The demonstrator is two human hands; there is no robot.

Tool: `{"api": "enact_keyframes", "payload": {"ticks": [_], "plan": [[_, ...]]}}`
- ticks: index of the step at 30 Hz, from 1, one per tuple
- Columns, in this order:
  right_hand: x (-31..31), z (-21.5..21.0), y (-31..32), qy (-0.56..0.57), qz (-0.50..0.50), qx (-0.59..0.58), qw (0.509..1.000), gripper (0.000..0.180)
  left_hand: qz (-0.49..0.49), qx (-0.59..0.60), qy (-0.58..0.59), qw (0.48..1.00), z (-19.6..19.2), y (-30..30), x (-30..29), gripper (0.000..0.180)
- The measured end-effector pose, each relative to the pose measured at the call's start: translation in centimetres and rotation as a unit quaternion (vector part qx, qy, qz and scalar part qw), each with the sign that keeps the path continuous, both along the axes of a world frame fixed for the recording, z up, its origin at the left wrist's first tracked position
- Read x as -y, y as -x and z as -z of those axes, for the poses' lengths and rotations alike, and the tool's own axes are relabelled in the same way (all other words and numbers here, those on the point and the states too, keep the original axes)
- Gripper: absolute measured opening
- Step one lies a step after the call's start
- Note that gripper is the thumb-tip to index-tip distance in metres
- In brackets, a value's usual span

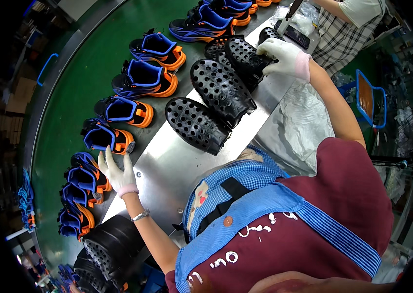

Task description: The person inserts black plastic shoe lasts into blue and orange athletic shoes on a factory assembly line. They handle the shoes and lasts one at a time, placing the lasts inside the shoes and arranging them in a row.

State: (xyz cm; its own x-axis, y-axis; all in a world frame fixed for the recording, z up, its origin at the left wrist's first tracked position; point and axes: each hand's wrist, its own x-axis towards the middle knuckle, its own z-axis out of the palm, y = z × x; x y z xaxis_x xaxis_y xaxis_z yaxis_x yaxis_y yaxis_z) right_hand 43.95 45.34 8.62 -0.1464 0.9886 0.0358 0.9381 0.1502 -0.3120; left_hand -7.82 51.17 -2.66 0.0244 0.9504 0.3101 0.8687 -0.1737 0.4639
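Observation:
My left hand [115,172], in a white glove, is spread flat at the left edge of the metal table [167,166]. Its fingertips are right by a blue and orange shoe [108,138] on the green conveyor belt [94,63], and it holds nothing. My right hand [284,58], also gloved, reaches far forward and grips a black perforated shoe shell [245,57]. Two more black perforated shells [222,90] [196,124] lie in a row on the table below it, overlapping one another.
A curved row of several blue and orange shoes [143,78] runs along the belt. More black shells [111,244] are stacked at lower left. White plastic sheeting [304,122] lies to the right, near a blue basket [370,97]. Another person in a plaid shirt [343,29] stands at the far end.

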Motion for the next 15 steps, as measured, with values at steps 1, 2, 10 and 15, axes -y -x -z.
{"api": "enact_keyframes", "payload": {"ticks": [1,2,10,15], "plan": [[0.1,-0.2,0.0,0.000,-0.002,0.001,1.000,0.044,-0.002,0.001,0.000,1.000,-0.1,0.0,0.1,0.056],[0.3,-0.3,-0.1,0.009,0.003,0.003,1.000,0.043,-0.003,0.009,-0.001,1.000,-0.1,0.0,0.1,0.055],[1.9,-1.7,-1.6,0.023,0.073,-0.022,0.997,0.040,-0.003,0.077,-0.017,0.997,-0.2,0.7,0.6,0.048],[1.3,-1.4,0.1,0.017,0.058,-0.026,0.998,0.050,-0.027,0.115,-0.011,0.993,-0.5,1.5,1.0,0.047]]}}
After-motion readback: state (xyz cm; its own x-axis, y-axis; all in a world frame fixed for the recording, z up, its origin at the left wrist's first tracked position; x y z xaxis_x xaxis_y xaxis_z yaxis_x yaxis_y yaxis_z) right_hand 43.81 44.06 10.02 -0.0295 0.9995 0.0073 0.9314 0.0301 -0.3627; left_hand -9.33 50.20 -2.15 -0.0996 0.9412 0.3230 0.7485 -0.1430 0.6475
